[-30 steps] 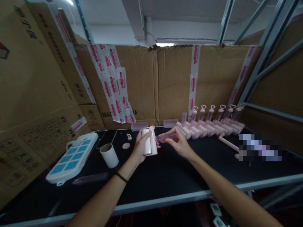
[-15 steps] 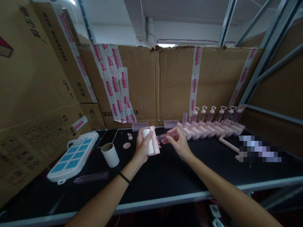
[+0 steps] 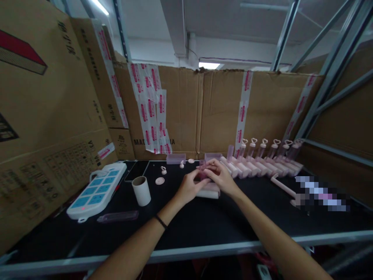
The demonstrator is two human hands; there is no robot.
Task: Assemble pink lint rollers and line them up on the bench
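My left hand (image 3: pixel 190 188) and my right hand (image 3: pixel 222 177) meet near the middle of the black table, fingers closed round a small translucent pink tube (image 3: pixel 202 167). The tube looks upright; its lower end is hidden by the fingers. Just under and in front of the hands lies a pink and white cylindrical piece (image 3: pixel 208 192) on its side. Behind the hands are a small round pink disc (image 3: pixel 191 161) and a small pink heart-topped cap (image 3: pixel 182 164). Another cap (image 3: pixel 163 170) and disc (image 3: pixel 159 181) lie farther left.
At left are a power strip (image 3: pixel 96 190), a phone (image 3: pixel 136 171), a white cup (image 3: pixel 141 191) and a clear pink tube (image 3: pixel 118 216). A row of pink pieces with heart tops (image 3: pixel 262 165) stands at right, beside a pink rod (image 3: pixel 284 186). Cardboard (image 3: pixel 186 112) walls the back.
The pink and white piece has left my left hand and lies on the table. Both hands have come together on the translucent tube. The camera view has shifted.
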